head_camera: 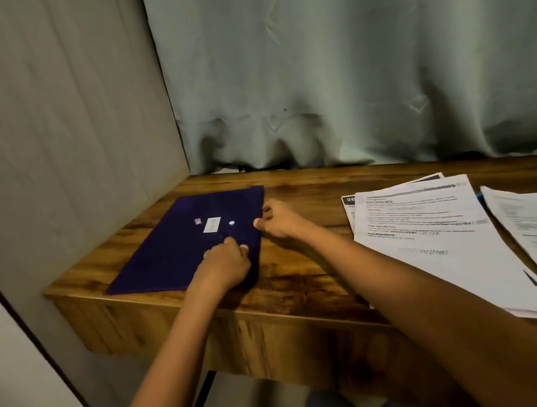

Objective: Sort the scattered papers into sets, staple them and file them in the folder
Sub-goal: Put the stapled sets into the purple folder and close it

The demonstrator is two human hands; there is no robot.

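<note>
Folder (178, 247) lies under left hand (226, 258); right hand (279, 219) pinches its edge.

Desk (303, 286) is wood w/ strong grain, smooth, w/ a slight sheen near the front edge. Folder (166, 258) looks matt, dark purple; papers (433, 251) are plain matt white paper w/ black print. Curtain (344, 60) is soft creased cloth, wall (51, 127) matt & faintly textured.

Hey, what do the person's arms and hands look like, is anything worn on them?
The left hand and right hand are ungloved. The left forearm and right forearm are bare all the way to the frame edge, with no sleeves showing. No watch or bracelet is visible. No rings show, though the fingers are blurred.
</note>
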